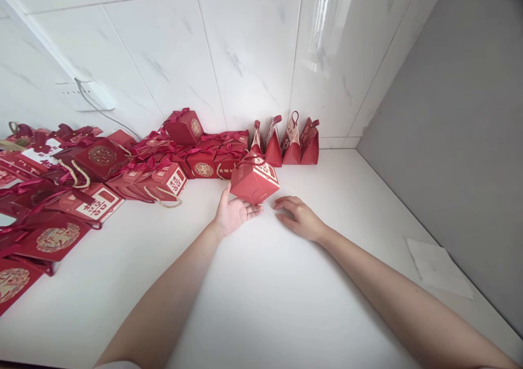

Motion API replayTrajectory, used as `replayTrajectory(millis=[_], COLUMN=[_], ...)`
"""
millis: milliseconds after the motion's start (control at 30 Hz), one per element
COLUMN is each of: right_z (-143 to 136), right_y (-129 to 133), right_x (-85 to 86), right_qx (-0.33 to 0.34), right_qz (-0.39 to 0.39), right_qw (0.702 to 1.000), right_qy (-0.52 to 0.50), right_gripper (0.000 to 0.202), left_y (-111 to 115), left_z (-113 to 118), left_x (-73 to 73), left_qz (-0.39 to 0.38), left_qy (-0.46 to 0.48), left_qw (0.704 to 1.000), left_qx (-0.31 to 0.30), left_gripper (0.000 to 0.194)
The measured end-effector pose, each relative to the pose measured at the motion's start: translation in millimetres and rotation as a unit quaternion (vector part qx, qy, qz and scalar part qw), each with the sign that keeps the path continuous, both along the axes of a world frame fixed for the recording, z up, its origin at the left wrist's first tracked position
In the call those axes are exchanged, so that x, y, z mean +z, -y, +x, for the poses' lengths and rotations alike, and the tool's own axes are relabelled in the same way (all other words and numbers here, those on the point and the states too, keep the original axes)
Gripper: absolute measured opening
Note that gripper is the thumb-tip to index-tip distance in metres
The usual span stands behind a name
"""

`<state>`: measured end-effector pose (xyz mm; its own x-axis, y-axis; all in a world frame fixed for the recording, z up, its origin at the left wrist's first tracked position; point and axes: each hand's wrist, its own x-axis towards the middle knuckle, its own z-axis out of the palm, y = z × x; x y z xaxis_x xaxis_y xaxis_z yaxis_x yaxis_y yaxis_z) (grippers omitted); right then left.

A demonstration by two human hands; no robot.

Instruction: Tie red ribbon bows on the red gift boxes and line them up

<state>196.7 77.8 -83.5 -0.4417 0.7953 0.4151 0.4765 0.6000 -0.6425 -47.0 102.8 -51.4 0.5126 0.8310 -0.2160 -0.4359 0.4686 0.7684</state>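
Note:
A small red gift box [251, 182] with a cream character panel and a dark red cord on top is tilted above the table in the middle. My left hand [233, 213] holds it from below and the left, thumb along its side and fingers stretched beneath it. To the right, my right hand [301, 216] hovers low over the white surface, fingers loosely bent and slightly apart, with nothing in them. A small gap separates its fingertips from the box. The underside of the box faces me, and its far side is hidden.
Red gift boxes [98, 159] with ribbons and rope handles crowd the white table [261, 298] on the left and back. Several triangular red boxes [309, 145] stand by the tiled wall [249, 47]. A white paper sheet [439, 268] lies right, beside a grey panel [461, 140].

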Motion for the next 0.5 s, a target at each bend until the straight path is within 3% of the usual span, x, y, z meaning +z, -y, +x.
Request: replayTrajectory(millis=[200,500], right_z=[0.2,0.0], right_y=[-0.2,0.2], right_x=[-0.6,0.1], right_qx=[0.0,0.003], right_qz=[0.001,0.001], right_qw=[1.0,1.0], right_qy=[0.003,0.003], right_gripper=[0.024,0.023], left_y=[0.4,1.6], left_z=[1.3,-0.3], left_x=[1.1,1.2], left_qz=[-0.009,0.035], left_qy=[-0.01,0.001], left_qw=[1.0,0.999], left_qx=[0.007,-0.037], left_gripper=[0.089,0.095])
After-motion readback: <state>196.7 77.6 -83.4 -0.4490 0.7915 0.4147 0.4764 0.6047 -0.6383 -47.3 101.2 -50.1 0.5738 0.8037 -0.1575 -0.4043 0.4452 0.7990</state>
